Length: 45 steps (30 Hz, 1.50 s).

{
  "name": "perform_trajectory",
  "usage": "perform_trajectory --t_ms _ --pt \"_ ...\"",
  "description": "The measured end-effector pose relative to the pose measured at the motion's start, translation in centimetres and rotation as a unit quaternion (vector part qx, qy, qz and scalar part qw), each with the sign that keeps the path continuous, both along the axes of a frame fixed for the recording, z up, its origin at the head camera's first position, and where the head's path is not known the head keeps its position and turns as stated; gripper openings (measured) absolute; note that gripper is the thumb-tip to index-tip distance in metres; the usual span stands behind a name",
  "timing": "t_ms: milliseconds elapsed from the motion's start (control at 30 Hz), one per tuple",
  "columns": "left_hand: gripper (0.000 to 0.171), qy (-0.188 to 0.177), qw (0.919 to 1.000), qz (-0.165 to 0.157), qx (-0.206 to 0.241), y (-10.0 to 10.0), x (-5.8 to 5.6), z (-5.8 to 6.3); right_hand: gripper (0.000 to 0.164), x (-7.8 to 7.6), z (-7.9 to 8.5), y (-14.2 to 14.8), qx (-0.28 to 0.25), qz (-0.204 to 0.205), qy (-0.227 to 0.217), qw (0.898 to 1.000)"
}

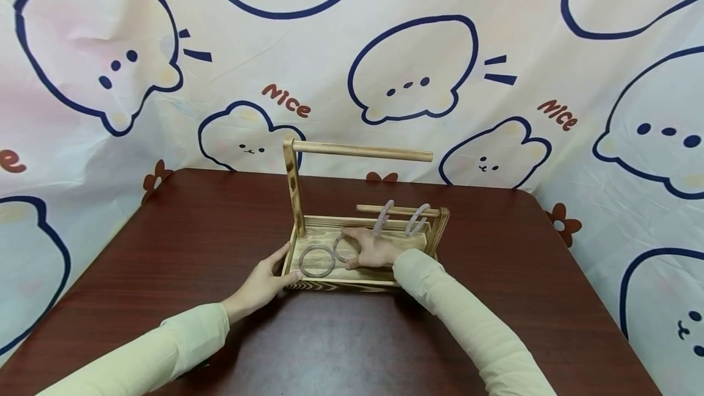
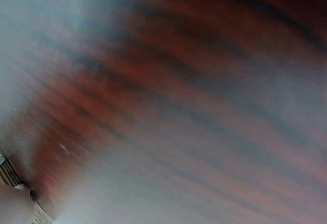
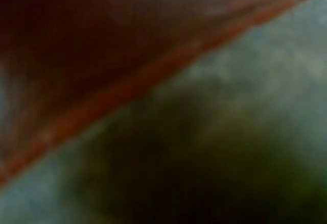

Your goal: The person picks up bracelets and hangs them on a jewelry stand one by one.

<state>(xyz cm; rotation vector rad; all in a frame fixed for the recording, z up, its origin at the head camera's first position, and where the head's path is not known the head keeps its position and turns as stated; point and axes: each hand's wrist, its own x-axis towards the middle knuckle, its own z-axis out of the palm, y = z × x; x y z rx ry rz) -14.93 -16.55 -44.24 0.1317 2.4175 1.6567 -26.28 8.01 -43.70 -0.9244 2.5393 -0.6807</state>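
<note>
A wooden jewelry stand (image 1: 291, 200) with a tray base stands on the table in the head view. My left hand (image 1: 264, 280) grips the tray's left end, thumb over the front rim. One translucent bangle (image 1: 301, 261) lies flat in the tray near that thumb. My right hand (image 1: 376, 249) reaches into the tray and holds a second bangle (image 1: 334, 249) between thumb and fingers, covering its right part. Two more pale bangles (image 1: 416, 220) hang on the stand's short lower bar (image 1: 365, 208). The left wrist view catches only a blurred sliver of hand (image 2: 15, 203).
A long upper bar (image 1: 363, 151) runs from the left post above the tray, its right end free. The dark red-brown table (image 1: 192, 231) meets a cartoon-printed cloth (image 1: 324, 78) behind. The right wrist view is blurred, with the table edge (image 3: 127, 91) crossing it.
</note>
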Motion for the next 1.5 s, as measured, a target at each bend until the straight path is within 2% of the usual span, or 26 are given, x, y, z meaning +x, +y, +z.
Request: perform_trajectory --t_ms 167,500,733,900,1067,1300,1500 --pt "0.079 0.000 1.0000 0.001 -0.001 -0.1 0.0 0.0 0.085 0.0 0.2 0.0 0.006 0.002 -0.010 1.000" --pt "0.079 -0.005 1.0000 0.001 -0.004 -0.1 0.1 0.1 0.082 0.4 0.4 0.1 0.004 0.014 0.011 1.000" --pt "0.079 0.000 1.0000 0.002 0.001 0.0 0.1 0.1 0.084 0.6 0.5 0.2 0.007 0.000 0.018 1.000" --pt "0.079 0.001 1.0000 0.008 -0.004 0.0 0.2 0.1 0.084 0.8 0.6 0.1 0.004 -0.003 0.038 0.999" --pt "0.079 0.002 1.0000 0.006 0.000 0.0 0.2 0.2 0.083 1.1 0.5 -0.2 -0.014 -0.010 0.033 0.999" --pt "0.079 0.001 1.0000 0.007 0.002 0.0 0.2 0.1 0.081 2.0 0.8 -1.4 -0.052 -0.017 0.045 0.997" --pt "0.079 -0.001 0.9999 0.013 -0.004 0.0 0.1 0.1 0.087 3.3 1.7 -2.3 -0.027 -0.007 0.083 0.996"
